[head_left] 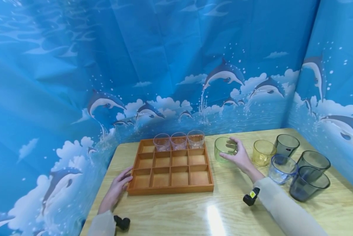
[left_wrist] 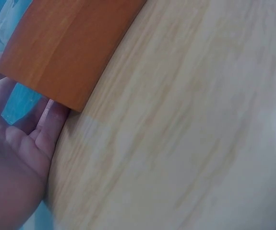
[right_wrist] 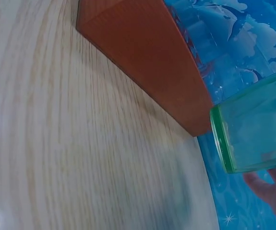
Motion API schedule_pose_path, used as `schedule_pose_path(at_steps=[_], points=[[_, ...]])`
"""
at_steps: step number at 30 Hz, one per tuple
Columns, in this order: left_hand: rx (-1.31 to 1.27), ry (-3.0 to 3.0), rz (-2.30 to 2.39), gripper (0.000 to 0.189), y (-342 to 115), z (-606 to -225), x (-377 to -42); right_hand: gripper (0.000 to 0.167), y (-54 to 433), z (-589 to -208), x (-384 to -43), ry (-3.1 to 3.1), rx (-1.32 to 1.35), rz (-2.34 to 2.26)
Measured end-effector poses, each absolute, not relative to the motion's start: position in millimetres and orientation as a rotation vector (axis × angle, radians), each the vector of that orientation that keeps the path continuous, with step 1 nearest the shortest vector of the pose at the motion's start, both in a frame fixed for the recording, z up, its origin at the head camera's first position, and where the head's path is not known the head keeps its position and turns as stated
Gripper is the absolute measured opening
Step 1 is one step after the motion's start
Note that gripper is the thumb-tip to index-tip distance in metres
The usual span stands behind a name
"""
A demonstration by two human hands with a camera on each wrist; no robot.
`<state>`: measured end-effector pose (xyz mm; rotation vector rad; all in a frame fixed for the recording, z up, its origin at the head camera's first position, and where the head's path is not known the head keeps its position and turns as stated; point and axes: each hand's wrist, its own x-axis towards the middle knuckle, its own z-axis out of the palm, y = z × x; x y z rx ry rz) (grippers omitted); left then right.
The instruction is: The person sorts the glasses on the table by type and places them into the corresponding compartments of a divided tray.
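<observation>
A shallow wooden tray (head_left: 170, 189) divided into several square compartments lies on the table. My left hand (head_left: 118, 185) rests against its left side; in the left wrist view the fingers (left_wrist: 51, 122) touch the tray's wall near a corner. Three faintly pink clear glasses stand in the back row: a left one (head_left: 161, 143), a middle one (head_left: 178, 142) and a right one (head_left: 195, 140), with the back left compartment bare. Just right of the tray, my right hand (head_left: 238, 156) holds a green glass (head_left: 220, 151), thumb and fingers around its side. Up close, the green glass (right_wrist: 253, 127) shows above the table surface.
Right of my right hand stand a yellow glass (head_left: 262, 153), a blue-rimmed glass (head_left: 281, 170) and three dark grey glasses, one at the back (head_left: 286, 142), one at the right (head_left: 319, 160) and one in front (head_left: 304, 188). A blue dolphin-print curtain (head_left: 170, 65) hangs behind the table.
</observation>
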<state>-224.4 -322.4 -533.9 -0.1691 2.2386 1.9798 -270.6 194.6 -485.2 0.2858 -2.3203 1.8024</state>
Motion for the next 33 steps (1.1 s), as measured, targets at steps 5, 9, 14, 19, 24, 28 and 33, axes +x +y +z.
schedule_pose_path(at_steps=[5,9,14,19,24,28,33], points=[[-0.172,2.232,1.983,0.055,-322.5,-534.4,-225.0,0.085,187.3,-479.9,-268.3,-2.301,0.335,1.822],[-0.181,2.230,1.968,0.055,-322.5,-534.0,-226.0,0.083,179.7,-474.7,-266.4,-2.266,0.401,1.860],[-0.185,2.231,1.957,0.055,-322.6,-533.6,-226.2,0.080,166.9,-454.0,-253.9,-2.250,0.458,1.901],[-0.180,2.228,1.966,0.055,-323.2,-534.9,-226.1,0.080,157.6,-442.5,-248.9,-2.228,0.502,1.933],[-0.179,2.225,1.977,0.055,-323.8,-535.0,-225.3,0.080,150.4,-442.2,-251.0,-2.207,0.540,1.949],[-0.178,2.221,1.980,0.055,-323.6,-534.1,-225.5,0.079,143.2,-439.4,-251.4,-2.209,0.545,1.968],[-0.183,2.209,1.984,0.056,-323.0,-533.5,-225.4,0.078,133.3,-436.6,-252.9,-2.250,0.526,1.973]])
